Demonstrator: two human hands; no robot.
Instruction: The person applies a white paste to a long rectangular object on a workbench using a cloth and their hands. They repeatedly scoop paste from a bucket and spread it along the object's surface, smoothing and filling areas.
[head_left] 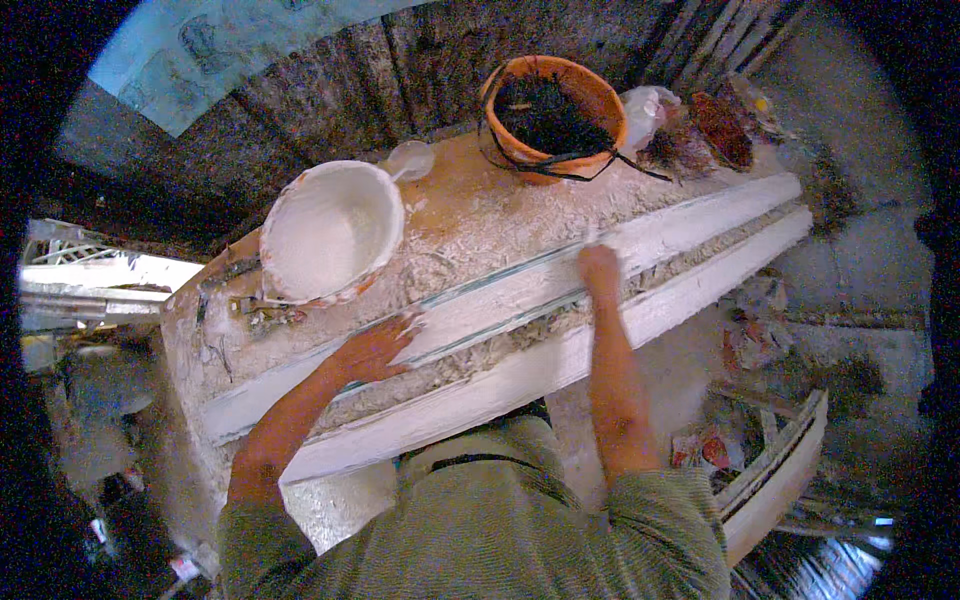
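Note:
Two long white plaster-covered strips lie side by side on a worktable, slanting from lower left to upper right. The far strip has thin greenish lines along its edges; the near strip runs closest to my body. Crumbly plaster scraps fill the gap between them. Resting on the far strip, my left hand is laid flat with its fingers stretched out, whitened at the tips. My right hand is closed over the same strip, further right. A small pale bit shows just above that fist, too blurred to name.
A white bucket with pale contents stands beyond my left hand. Further back are a clear cup and an orange bucket of dark fibrous stuff. A plastic bag sits beside it. Another curved white piece leans at lower right.

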